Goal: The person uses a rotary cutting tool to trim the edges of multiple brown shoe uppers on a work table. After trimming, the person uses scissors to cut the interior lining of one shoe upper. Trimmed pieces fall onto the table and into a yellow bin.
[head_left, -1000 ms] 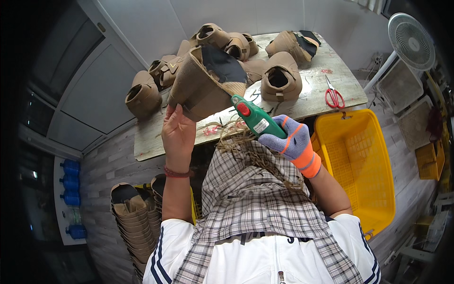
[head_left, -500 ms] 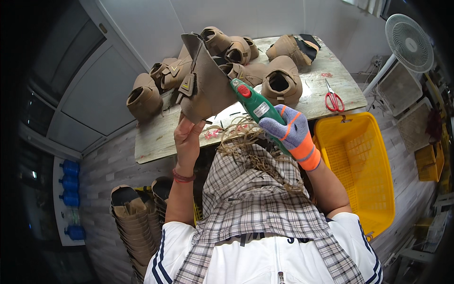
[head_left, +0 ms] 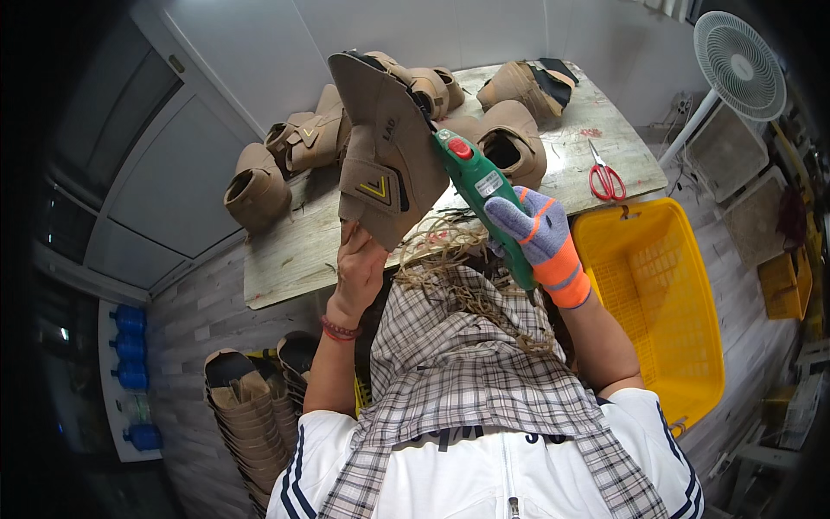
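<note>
A brown shoe upper [head_left: 413,164] with a yellow V-shaped mark on its strap is raised over the near part of the table. My bare left hand [head_left: 356,275] is closed on its lower edge, fingers partly hidden behind it. In my right hand [head_left: 540,238], which wears a grey and orange glove, is a green handheld power trimmer [head_left: 486,189] with a red button. The trimmer's tip meets the upper's right edge. Thin curly tan trimmings [head_left: 458,285] lie on my checked apron [head_left: 432,372] below.
Several more brown uppers [head_left: 258,190] sit on the worn table [head_left: 285,275]. Red-handled scissors [head_left: 607,182] lie at its right side. A yellow basket [head_left: 648,320] is at my right, with a white fan [head_left: 739,67] beyond. Stacked uppers [head_left: 246,415] stand at my lower left.
The shoe upper has turned so its strap side and yellow mark face me more. My left hand has moved slightly right and down; the trimmer tip stays at the edge.
</note>
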### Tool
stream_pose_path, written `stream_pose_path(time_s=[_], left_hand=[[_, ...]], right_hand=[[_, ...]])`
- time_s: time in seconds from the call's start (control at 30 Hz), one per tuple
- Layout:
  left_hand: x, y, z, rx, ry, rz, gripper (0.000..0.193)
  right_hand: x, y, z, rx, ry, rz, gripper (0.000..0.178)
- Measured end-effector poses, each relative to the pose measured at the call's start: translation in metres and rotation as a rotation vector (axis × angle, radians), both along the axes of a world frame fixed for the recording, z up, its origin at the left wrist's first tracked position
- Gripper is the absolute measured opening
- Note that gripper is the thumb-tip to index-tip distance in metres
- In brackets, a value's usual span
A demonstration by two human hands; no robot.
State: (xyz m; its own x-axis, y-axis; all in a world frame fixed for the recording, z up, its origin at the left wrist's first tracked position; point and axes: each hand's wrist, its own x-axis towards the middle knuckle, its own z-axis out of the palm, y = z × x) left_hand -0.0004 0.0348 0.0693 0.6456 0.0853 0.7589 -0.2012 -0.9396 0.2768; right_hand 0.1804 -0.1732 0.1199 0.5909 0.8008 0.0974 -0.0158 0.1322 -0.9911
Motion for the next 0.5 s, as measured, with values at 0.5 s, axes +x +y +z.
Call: stream_pose_path(time_s=[0.5], left_hand=[[0.004,0.052,0.002,0.316,0.062,0.074,0.017]], right_hand=[[0.027,-0.007,0.008,0.131,0.151,-0.085,0.036]])
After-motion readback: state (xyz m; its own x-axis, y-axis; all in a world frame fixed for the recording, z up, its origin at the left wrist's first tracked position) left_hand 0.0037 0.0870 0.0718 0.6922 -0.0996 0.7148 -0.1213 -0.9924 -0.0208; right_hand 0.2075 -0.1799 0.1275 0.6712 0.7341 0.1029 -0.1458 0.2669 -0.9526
